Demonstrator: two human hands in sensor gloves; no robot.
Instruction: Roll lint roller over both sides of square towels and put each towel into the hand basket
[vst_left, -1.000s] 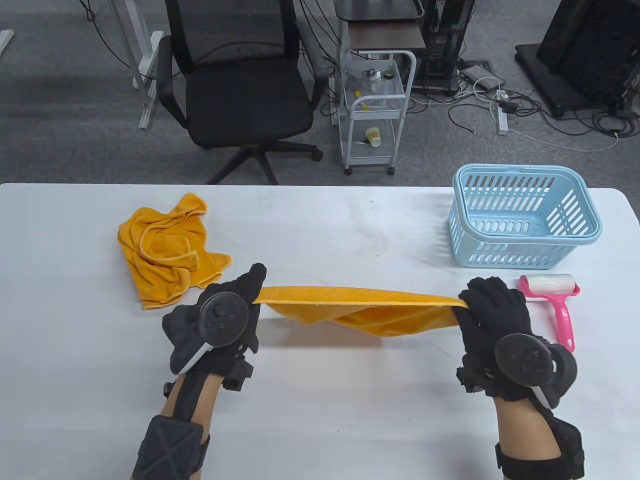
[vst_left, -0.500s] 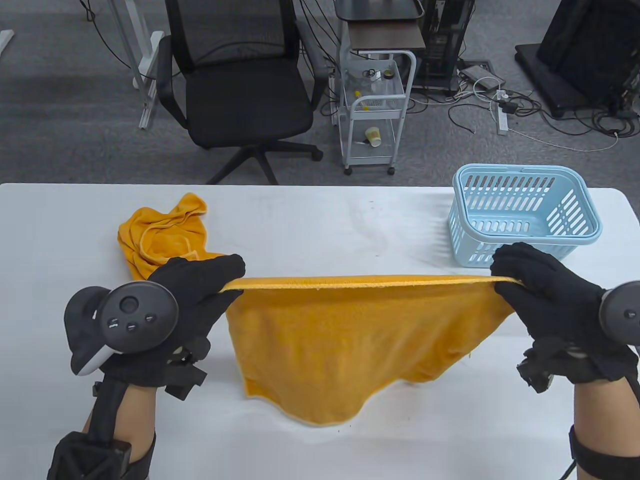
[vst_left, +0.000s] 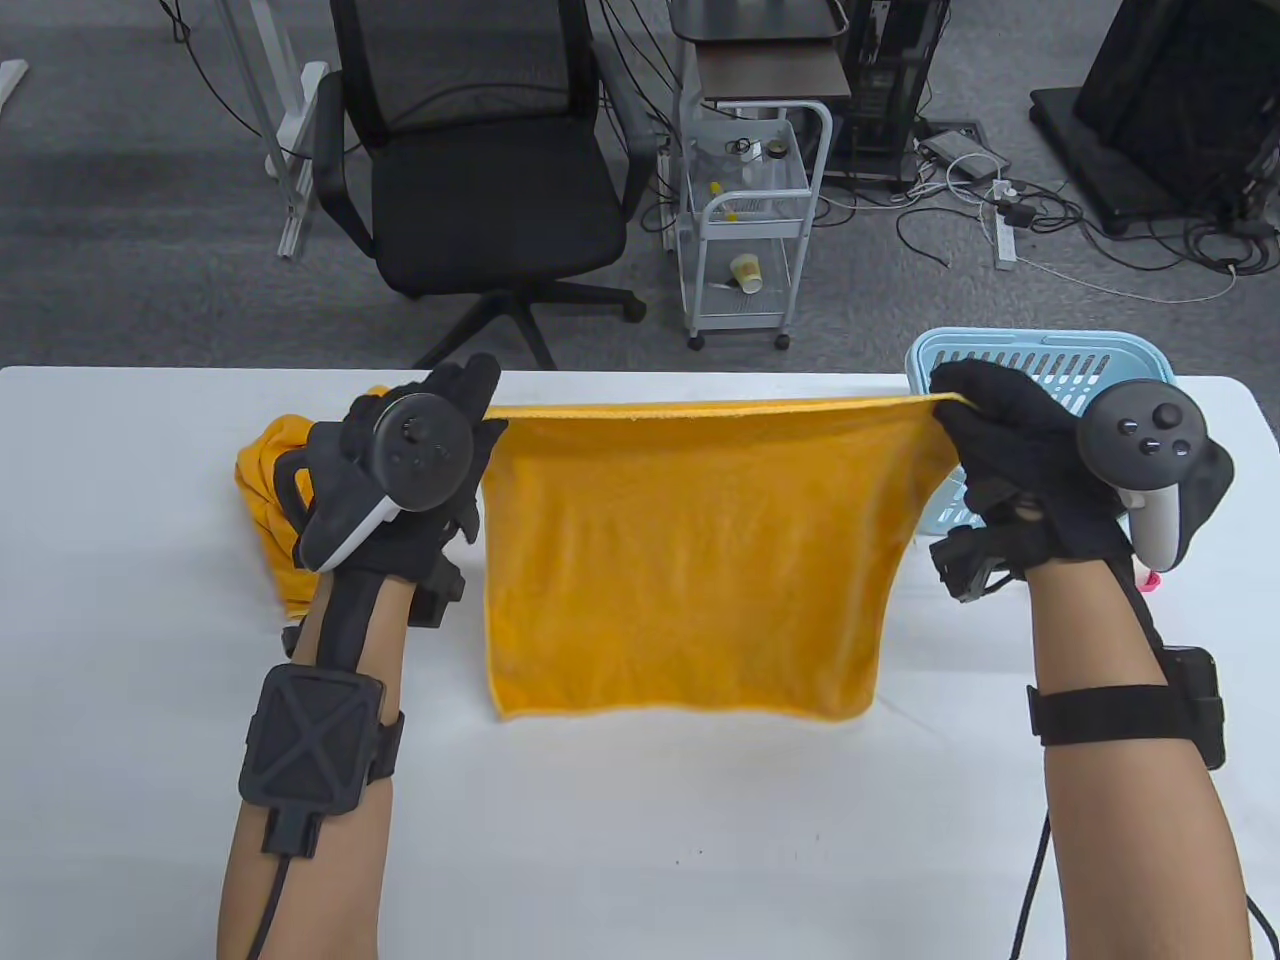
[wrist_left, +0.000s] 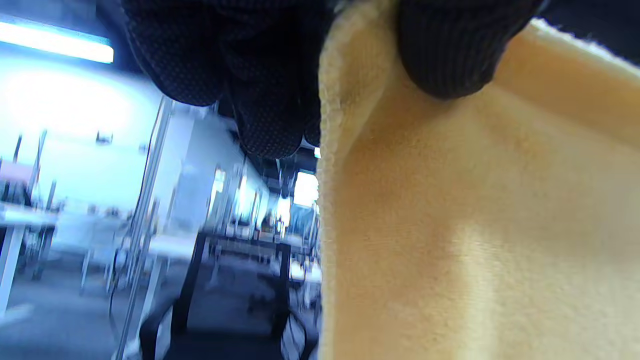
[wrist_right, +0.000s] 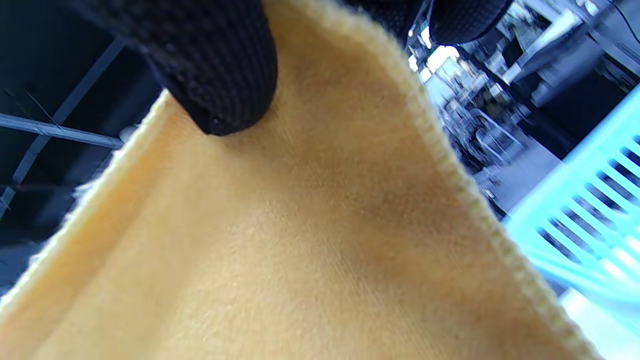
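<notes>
A: Holding the towel (vst_left: 680, 560) up by its two top corners, you pinch one in the left hand (vst_left: 400, 480) and one in the right hand (vst_left: 1010, 450), thumb and fingertips (wrist_right: 220, 65) closed tight on the hem.

B: It hangs open over the middle of the table (vst_left: 640, 850), bottom hem at or just above the surface; I cannot tell if it touches.

A: Keep that top edge taut and lower it away from you, so it lands flat and unwrinkled for rolling.

B: Mind the basket (vst_left: 1090, 360) at the far right corner, right behind your right hand, and the crumpled second towel (vst_left: 262, 470) behind your left.

A: Only a speck of pink shows by your right wrist; that may be the roller.
</notes>
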